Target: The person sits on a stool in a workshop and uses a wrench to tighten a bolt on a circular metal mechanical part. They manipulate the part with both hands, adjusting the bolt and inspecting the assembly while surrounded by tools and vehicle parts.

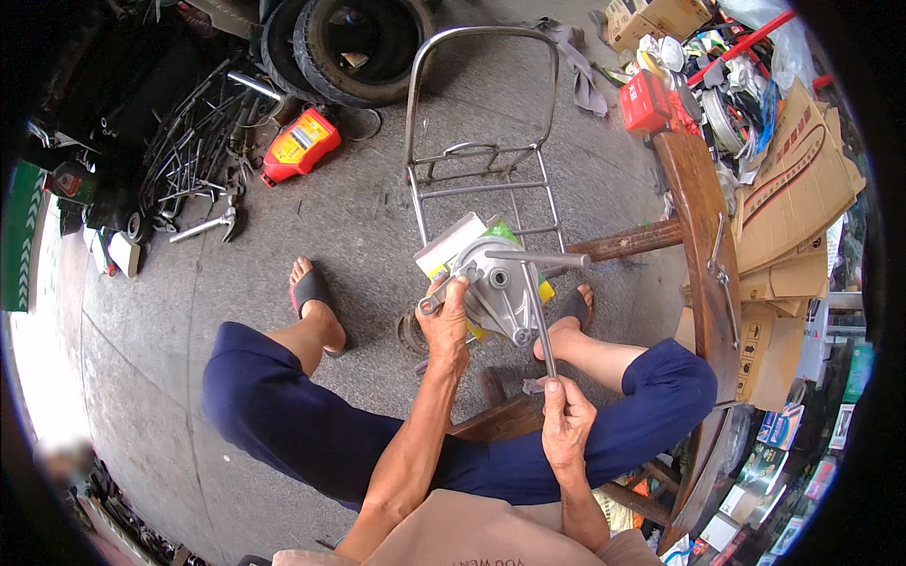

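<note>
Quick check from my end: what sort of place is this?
Most likely a repair workshop, perhaps for motorbikes or other vehicles. Worn tyres lie at the top of the view, a heap of hand tools beside them, and the left hand grips a round metal part.

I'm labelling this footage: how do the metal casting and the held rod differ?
The metal casting is broad with a round hole; the rod is slim and straight. The left hand holds the casting; the right hand grips the rod near its lower end. Both look like grey metal.
</note>
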